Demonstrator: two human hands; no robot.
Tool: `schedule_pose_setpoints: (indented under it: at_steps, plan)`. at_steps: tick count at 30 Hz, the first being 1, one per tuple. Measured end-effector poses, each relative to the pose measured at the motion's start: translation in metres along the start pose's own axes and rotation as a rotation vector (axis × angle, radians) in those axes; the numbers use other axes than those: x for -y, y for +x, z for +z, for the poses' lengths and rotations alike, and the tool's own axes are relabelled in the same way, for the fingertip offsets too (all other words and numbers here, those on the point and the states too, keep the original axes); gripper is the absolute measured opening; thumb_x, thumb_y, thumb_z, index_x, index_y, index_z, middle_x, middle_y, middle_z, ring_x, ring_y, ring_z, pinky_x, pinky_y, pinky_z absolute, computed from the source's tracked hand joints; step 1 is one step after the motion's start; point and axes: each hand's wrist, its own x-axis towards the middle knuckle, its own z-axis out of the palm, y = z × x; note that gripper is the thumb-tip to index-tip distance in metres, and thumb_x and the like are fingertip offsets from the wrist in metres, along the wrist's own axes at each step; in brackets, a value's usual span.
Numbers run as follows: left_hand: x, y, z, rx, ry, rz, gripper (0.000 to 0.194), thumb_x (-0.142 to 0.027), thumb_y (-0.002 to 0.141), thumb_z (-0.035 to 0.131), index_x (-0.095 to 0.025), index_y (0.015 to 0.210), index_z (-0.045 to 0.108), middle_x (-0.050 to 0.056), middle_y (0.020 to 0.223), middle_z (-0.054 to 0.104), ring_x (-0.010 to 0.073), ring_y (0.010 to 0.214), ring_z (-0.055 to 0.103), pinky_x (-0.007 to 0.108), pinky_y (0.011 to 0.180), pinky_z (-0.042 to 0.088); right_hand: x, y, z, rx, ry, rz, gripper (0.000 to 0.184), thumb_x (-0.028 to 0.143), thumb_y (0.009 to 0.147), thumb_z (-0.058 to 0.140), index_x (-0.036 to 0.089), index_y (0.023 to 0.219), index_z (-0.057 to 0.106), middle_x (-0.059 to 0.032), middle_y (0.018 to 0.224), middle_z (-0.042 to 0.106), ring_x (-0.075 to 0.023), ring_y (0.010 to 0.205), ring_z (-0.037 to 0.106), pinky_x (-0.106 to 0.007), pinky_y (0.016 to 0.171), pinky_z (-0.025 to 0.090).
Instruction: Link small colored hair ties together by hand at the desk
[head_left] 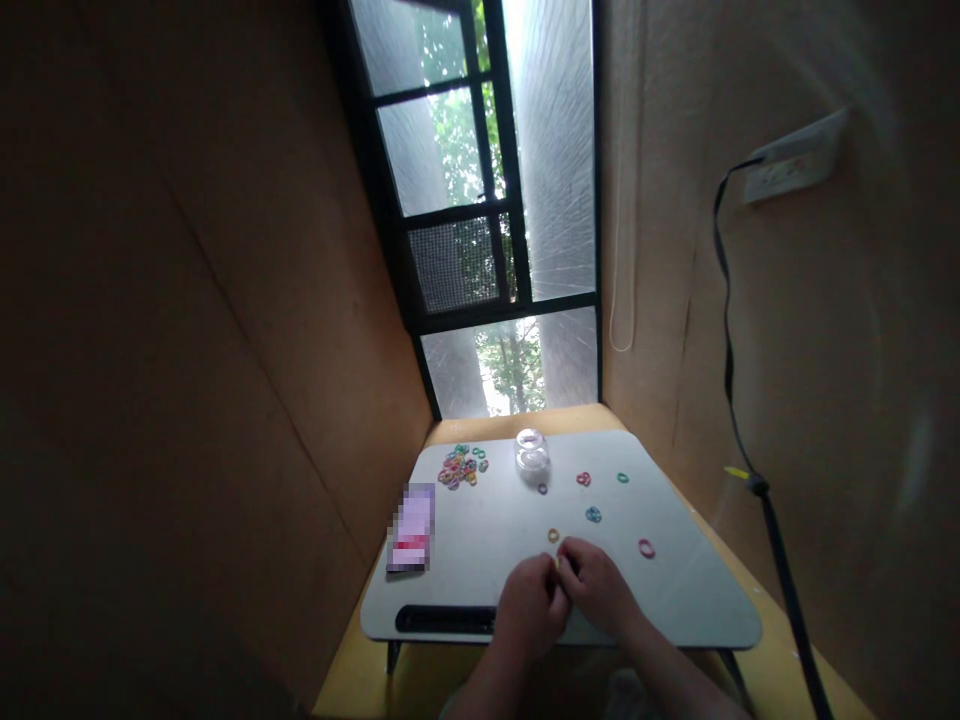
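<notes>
**Small yellow item pinched between both hands, at the near side of a white table**

A small yellow item (558, 564), mostly hidden, is held above the near-centre part of the white, round-cornered folding table (690, 590). The fingertips of the left hand (534, 605) and right hand (596, 582) are brought together and clamped on it; its full shape cannot be made out.

Positions are read from the held item. At 12 o'clock, a yellow-orange ring (553, 536) is seen just beyond the fingers, with a purple ring (542, 489) farther out, near the base of a clear, rounded plastic jar (532, 457). Toward 1 o'clock, a blue patterned ring cluster (593, 514), a red-pink ring cluster (583, 480) and a green ring (622, 478) are noted. A thick pink ring (646, 548) is placed near 3 o'clock.

Between 10 and 11 o'clock, a multicoloured pile of small rings (457, 470) is spread. Between 9 and 10, a flat lilac rectangular object (413, 527) is found, its face pixelated. At 8, a long black slot (442, 619) is partly covered by the left hand.
</notes>
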Motion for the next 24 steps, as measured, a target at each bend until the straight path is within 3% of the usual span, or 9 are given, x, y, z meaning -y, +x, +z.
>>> schedule_pose_setpoints:
  at_steps: [24]
  plan:
    - [-0.0099, -0.0018, -0.0041, 0.043, 0.009, -0.033, 0.010, -0.023, 0.084, 0.048, -0.019, 0.078, 0.056, 0.003, 0.078, 0.060, 0.0153, 0.071, 0.051, 0.027, 0.065, 0.032, -0.0035, -0.0052, -0.0030, 0.036, 0.014, 0.017, 0.018, 0.026, 0.085, 0.042, 0.020, 0.069, 0.050, 0.0004, 0.067, 0.056, -0.0148, 0.065, 0.051, -0.026, 0.062, 0.035]
